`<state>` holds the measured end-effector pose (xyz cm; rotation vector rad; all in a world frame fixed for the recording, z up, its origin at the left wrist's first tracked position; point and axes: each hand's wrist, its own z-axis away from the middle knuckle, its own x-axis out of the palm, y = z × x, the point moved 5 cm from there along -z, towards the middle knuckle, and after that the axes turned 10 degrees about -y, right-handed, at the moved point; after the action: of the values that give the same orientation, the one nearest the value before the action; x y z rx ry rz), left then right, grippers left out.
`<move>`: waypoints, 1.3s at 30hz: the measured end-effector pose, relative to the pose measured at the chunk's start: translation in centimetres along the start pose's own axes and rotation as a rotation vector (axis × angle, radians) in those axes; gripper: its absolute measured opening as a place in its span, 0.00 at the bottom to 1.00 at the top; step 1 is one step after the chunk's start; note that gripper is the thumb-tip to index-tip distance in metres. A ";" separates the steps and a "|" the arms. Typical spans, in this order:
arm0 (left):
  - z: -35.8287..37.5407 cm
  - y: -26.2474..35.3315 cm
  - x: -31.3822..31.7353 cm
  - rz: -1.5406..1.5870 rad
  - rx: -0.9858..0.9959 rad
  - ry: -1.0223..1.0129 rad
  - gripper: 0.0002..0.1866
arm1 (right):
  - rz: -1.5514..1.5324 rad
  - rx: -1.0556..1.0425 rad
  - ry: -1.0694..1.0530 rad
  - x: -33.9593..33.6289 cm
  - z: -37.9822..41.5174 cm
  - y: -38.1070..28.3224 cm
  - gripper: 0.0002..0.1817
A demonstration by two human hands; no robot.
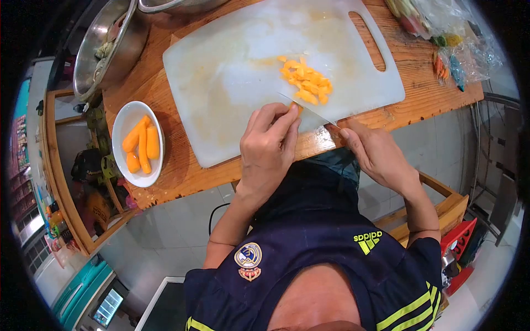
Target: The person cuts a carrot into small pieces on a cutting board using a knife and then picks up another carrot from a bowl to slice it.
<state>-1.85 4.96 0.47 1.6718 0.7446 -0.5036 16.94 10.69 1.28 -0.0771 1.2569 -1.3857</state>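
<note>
My left hand [268, 146] is closed with fingertips bent down on an orange carrot piece [299, 109], mostly hidden beneath them, at the near edge of the white cutting board [221, 99]. In my right hand [381, 154] is a knife [317, 114], its handle hidden in the grip. The thin blade slants over the board's near edge, close to my left fingertips. Just beyond the blade lies a small pile of chopped carrot [309, 83]. Left of the board, a white bowl [117, 144] holds several peeled carrot pieces [142, 142].
A metal basin [83, 69] stands at the table's far left, with another metal bowl [165, 5] partly in view. Plastic bags with vegetables [458, 44] lie at the right end of the wooden table [176, 174]. A wooden stool [441, 207] is below on the right.
</note>
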 end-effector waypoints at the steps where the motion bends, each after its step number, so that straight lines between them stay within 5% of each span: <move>1: -0.1 0.2 -0.1 -0.011 -0.004 -0.011 0.12 | 0.001 0.013 -0.007 0.0 0.2 0.3 0.20; 39: -1.0 0.1 -0.9 0.042 -0.032 -0.227 0.15 | 0.069 0.022 -0.082 -1.0 0.2 -0.1 0.20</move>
<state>-2.47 5.77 1.35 1.5661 0.5483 -0.6365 17.32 11.28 2.02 -0.0736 1.1655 -1.3241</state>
